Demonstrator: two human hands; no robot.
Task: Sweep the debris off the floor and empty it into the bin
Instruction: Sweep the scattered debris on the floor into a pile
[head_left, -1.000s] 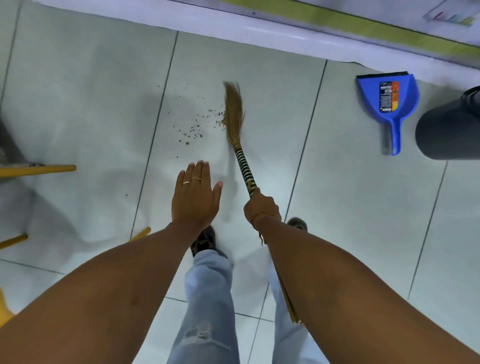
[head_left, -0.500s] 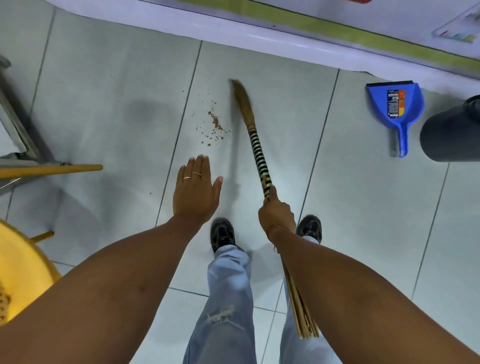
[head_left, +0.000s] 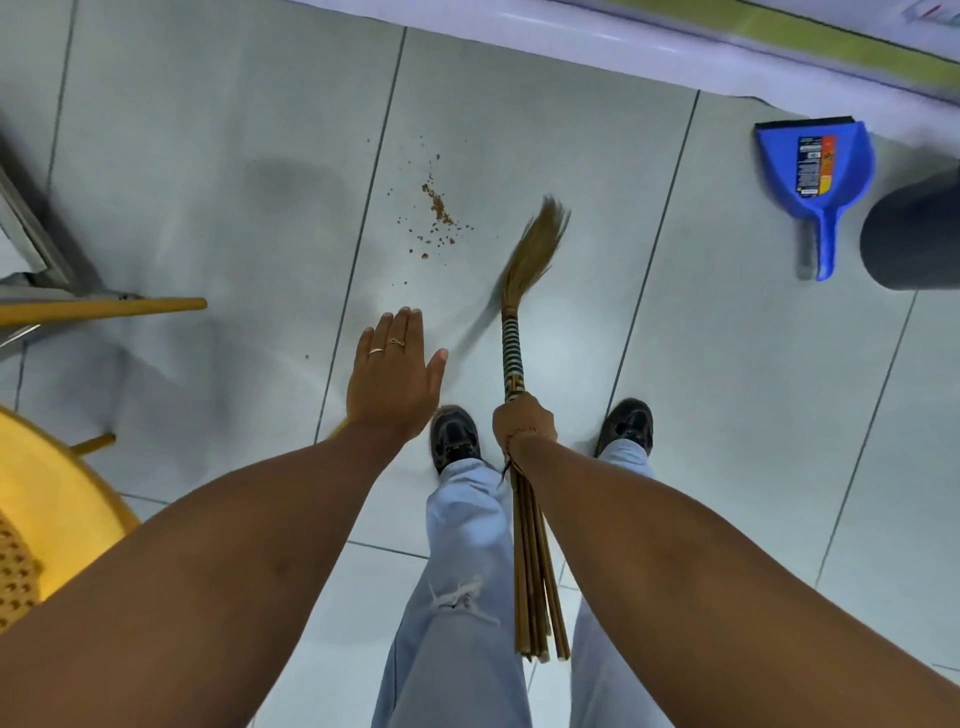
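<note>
1. Gripping the broom (head_left: 511, 332) with curled fingers (head_left: 524, 413), right hand (head_left: 522, 423) clenched around the striped wrapped section of the handle, loose stick ends trailing back along the forearm.
2. Spreading flat, left hand (head_left: 395, 376) released and holding nothing, palm down, fingers together with two rings showing (thumb angled out to the right).
3. Pointing forward and slightly right, broom bristles (head_left: 537, 244) blurred, just right of the debris (head_left: 439, 208).
4. Lying as a small brown scatter on the grey tiled floor (head_left: 208, 156), debris ahead of both hands, densest in a short diagonal streak.
5. Resting well to the right near the wall, blue dustpan (head_left: 815, 171), handle toward the person, dark bin (head_left: 914, 234) just beside it at the frame edge.
6. Sitting at the left edge, yellow chair (head_left: 47, 499), with black shoes (head_left: 454, 436) and light jeans below.
</note>
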